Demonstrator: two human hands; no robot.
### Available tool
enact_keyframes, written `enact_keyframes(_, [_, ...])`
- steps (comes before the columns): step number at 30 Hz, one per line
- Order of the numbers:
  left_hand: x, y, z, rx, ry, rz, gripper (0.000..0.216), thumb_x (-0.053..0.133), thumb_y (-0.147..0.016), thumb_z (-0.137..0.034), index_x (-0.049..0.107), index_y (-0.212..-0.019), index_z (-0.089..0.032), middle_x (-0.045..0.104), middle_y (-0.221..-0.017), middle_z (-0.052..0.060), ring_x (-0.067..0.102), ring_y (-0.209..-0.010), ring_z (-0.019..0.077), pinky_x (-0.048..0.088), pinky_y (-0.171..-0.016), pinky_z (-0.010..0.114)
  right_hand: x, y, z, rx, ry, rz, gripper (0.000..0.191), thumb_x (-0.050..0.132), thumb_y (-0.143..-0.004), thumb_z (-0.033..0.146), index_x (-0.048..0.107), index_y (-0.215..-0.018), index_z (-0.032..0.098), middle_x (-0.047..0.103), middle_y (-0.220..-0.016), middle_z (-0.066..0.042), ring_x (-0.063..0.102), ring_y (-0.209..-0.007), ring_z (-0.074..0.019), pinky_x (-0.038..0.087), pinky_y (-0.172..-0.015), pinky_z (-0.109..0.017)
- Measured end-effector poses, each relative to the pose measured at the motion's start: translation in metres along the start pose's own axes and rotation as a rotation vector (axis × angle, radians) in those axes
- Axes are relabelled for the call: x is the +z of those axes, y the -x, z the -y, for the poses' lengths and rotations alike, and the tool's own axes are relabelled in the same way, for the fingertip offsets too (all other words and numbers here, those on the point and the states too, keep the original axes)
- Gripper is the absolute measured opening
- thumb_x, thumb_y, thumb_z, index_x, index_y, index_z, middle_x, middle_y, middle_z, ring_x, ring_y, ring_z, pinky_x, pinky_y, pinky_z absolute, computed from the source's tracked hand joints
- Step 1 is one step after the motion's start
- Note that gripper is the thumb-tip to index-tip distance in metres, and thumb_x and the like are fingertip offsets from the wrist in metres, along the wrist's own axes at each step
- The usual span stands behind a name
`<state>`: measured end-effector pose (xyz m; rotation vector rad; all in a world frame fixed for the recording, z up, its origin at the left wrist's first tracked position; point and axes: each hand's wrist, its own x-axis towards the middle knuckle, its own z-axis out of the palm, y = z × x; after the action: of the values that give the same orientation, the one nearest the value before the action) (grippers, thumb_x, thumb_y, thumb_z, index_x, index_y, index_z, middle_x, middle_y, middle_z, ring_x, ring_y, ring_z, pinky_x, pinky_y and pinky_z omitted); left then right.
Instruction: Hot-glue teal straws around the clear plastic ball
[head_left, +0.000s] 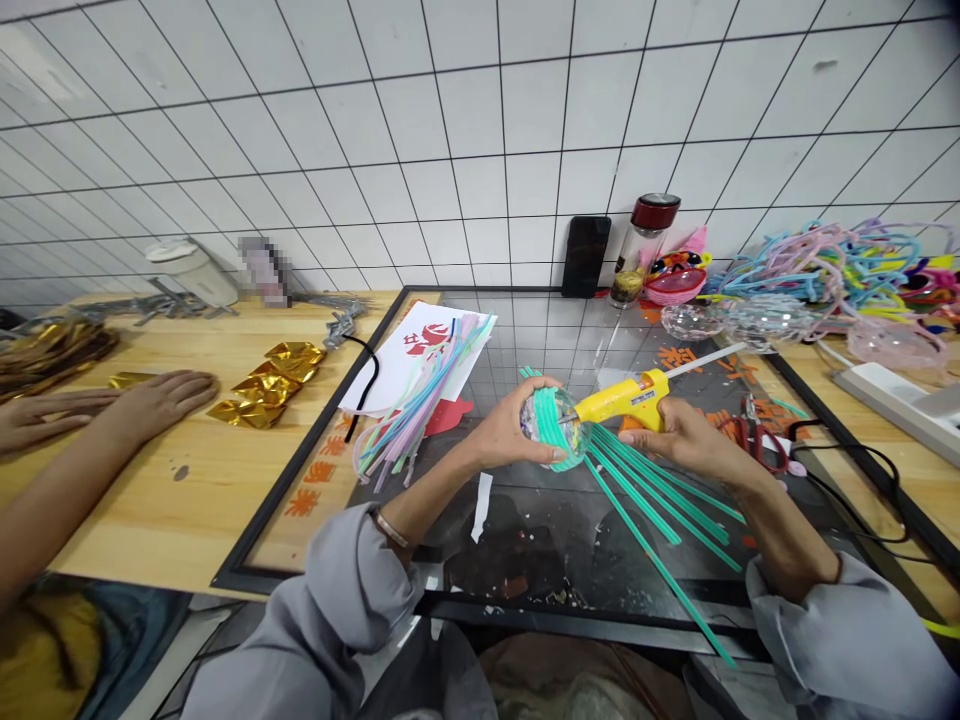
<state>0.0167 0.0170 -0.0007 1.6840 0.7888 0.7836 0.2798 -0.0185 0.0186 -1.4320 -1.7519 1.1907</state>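
My left hand (pixel 506 428) is closed around a clear plastic ball (pixel 574 452) partly covered with green strips (pixel 550 415). In my right hand (pixel 679 440) is a yellow hot glue gun (pixel 619 398), a white glue stick (pixel 709 358) jutting from its back end. The gun's nozzle points left, right at the ball's side; whether it touches cannot be told. Below and right of the ball, several long green pipe cleaners (pixel 652 500) fan out over the glass-topped board. My fingers hide part of the ball's left side.
Pastel pipe cleaners (pixel 427 400) lie on white paper (pixel 397 350). Behind stand a black phone (pixel 586 257) and a glass bottle (pixel 634 262). To the right are clear ornaments (pixel 769 320), red scissors (pixel 754 440) and a power strip (pixel 900 405). Another person's hands (pixel 161 400) rest left, near gold foil (pixel 270 385).
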Motion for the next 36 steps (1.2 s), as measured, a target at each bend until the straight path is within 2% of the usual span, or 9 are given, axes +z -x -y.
enact_keyframes(6, [-0.001, 0.0, 0.001, -0.005, 0.005, -0.001, 0.084, 0.087, -0.052, -0.034, 0.048, -0.125, -0.018, 0.056, -0.12, 0.008, 0.056, -0.107, 0.026, 0.046, -0.094, 0.039, -0.002, 0.0, -0.002, 0.028, -0.039, 0.068, 0.052, 0.073, -0.068, 0.065, 0.046, -0.065, 0.02, 0.036, -0.052, 0.007, 0.029, -0.045, -0.0049, 0.021, -0.04, -0.022])
enact_keyframes(14, [0.001, 0.0, -0.001, 0.001, 0.013, 0.0, 0.082, 0.086, -0.051, -0.032, 0.048, -0.122, -0.019, 0.056, -0.115, 0.007, 0.055, -0.101, 0.0236, 0.046, -0.09, 0.038, 0.0, -0.002, -0.004, 0.059, -0.053, 0.016, 0.054, 0.074, -0.064, 0.066, 0.046, -0.068, 0.02, 0.04, -0.055, 0.006, 0.034, -0.048, -0.0068, 0.028, -0.043, -0.022])
enact_keyframes(28, [0.0, -0.001, 0.002, 0.01, 0.009, 0.004, 0.084, 0.087, -0.05, -0.033, 0.048, -0.123, -0.02, 0.056, -0.117, 0.008, 0.054, -0.104, 0.0252, 0.046, -0.092, 0.04, -0.003, -0.002, 0.0, -0.003, -0.001, 0.058, 0.055, 0.072, -0.067, 0.067, 0.044, -0.062, 0.021, 0.035, -0.05, 0.007, 0.027, -0.044, -0.0051, 0.019, -0.039, -0.022])
enact_keyframes(36, [0.0, 0.0, -0.003, -0.012, -0.009, 0.007, 0.083, 0.086, -0.05, -0.034, 0.048, -0.123, -0.02, 0.056, -0.117, 0.007, 0.054, -0.104, 0.025, 0.045, -0.092, 0.038, -0.004, 0.0, 0.005, 0.063, -0.028, 0.108, 0.055, 0.072, -0.065, 0.069, 0.045, -0.064, 0.021, 0.038, -0.048, 0.007, 0.028, -0.042, -0.0052, 0.021, -0.039, -0.022])
